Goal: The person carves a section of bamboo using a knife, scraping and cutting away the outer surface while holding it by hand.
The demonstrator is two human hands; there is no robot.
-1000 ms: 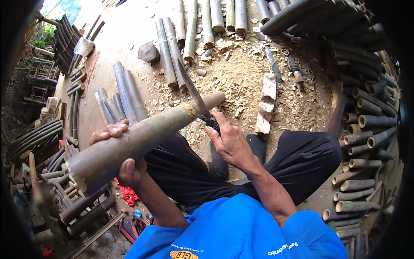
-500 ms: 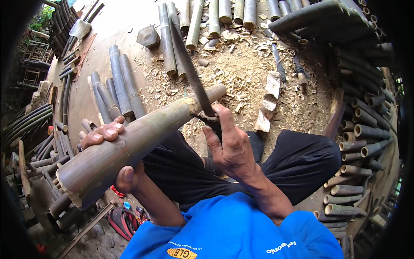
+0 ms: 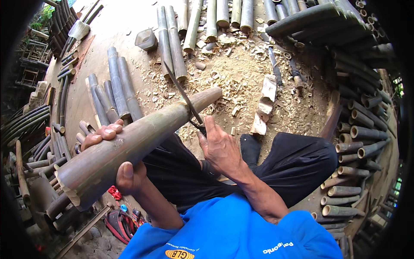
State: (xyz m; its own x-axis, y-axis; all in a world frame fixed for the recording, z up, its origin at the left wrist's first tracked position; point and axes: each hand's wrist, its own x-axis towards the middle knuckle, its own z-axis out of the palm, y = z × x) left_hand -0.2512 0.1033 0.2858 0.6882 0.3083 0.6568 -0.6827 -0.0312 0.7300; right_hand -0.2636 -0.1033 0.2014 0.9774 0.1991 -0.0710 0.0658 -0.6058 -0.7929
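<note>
Sawdust-strewn workshop floor (image 3: 129, 26), bamboo poles stacked all round, and one thick bamboo culm (image 3: 138, 142) slanting across my lap.

Going left to right, I see my left hand (image 3: 114, 151) wrapped round the culm near its wide cut end, fingers over the top and thumb pressed underneath. Its long axis climbs from lower left to upper right, the thin end out over the wood shavings (image 3: 233, 82). My right hand (image 3: 220, 146) sits nearer that far end, closed round the handle of a curved blade (image 3: 183, 95) whose edge rests against the culm's upper side.
</note>
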